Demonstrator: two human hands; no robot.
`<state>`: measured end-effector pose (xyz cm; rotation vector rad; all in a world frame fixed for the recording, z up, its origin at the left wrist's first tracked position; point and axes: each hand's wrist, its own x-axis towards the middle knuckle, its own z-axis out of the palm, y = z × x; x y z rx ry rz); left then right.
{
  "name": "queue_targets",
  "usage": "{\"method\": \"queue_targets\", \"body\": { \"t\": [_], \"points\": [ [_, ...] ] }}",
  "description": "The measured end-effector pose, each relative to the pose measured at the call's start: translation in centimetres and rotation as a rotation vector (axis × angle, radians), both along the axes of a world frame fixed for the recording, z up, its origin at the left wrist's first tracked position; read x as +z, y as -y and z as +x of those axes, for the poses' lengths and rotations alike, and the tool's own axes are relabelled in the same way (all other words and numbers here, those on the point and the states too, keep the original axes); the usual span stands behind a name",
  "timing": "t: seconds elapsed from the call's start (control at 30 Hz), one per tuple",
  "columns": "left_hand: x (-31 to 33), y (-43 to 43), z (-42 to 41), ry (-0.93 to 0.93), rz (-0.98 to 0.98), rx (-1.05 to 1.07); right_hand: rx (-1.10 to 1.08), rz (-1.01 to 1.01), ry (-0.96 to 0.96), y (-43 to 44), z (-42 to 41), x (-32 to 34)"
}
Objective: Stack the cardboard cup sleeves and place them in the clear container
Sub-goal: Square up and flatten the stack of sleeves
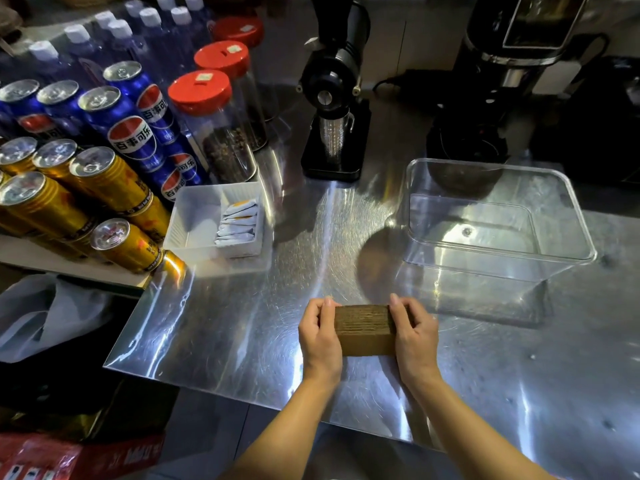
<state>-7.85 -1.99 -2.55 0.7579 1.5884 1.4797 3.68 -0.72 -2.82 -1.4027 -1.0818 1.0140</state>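
Head view: both hands were on the stack of cardboard cup sleeves, low centre of the steel counter. Left hand clamped the stack's left end, right hand the right end, fingers curled over the top edge, thumbs on the near side. Stack was pressed flat between the palms, layered edges facing up; couldn't tell whether it rested on the counter or was held just above it.

Clear container sat up and to the right of the hands, open side up, with no sleeves in it, apart from the stack.

Left of the hands: white tray with sachets at its right side. Behind it, red-lidded jars, blue cans, gold cans. Black grinder stood at the back, centre.
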Motion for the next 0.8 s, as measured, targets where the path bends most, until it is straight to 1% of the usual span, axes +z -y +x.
{"method": "queue_targets", "body": {
  "t": [0.13, 0.23, 0.37, 0.47, 0.53, 0.63, 0.7, 0.8],
  "points": [
    [0.2, -0.2, 0.2, 0.019, -0.005, 0.044, -0.001, 0.042, 0.01, 0.4, -0.2, 0.2],
    [0.5, -1.0, -0.1, 0.002, 0.047, 0.005, -0.009, 0.085, 0.017, 0.0, -0.1, 0.6],
    [0.0, -1.2, -0.1, -0.036, 0.038, 0.033, 0.033, 0.056, 0.115, 0.5, 0.0, -0.2],
    [-0.1, -1.5, -0.1, -0.055, 0.02, 0.054, 0.066, 0.025, 0.123, 0.7, 0.1, 0.0],
    [-0.2, -1.5, -0.1, -0.066, 0.02, 0.042, 0.156, -0.014, 0.129, 0.9, 0.8, 0.3],
    [-0.3, -1.3, -0.3, -0.073, 0.024, 0.031, 0.398, -0.105, 0.144, 1.5, 2.5, 0.7],
    [-0.4, -1.3, -0.3, -0.09, 0.025, 0.02, 0.527, -0.138, 0.222, 1.6, 3.6, 0.8],
    [-0.3, -1.4, -0.3, -0.069, 0.028, -0.02, 0.572, -0.115, 0.335, 1.3, 4.2, 0.9]
  ]
}}
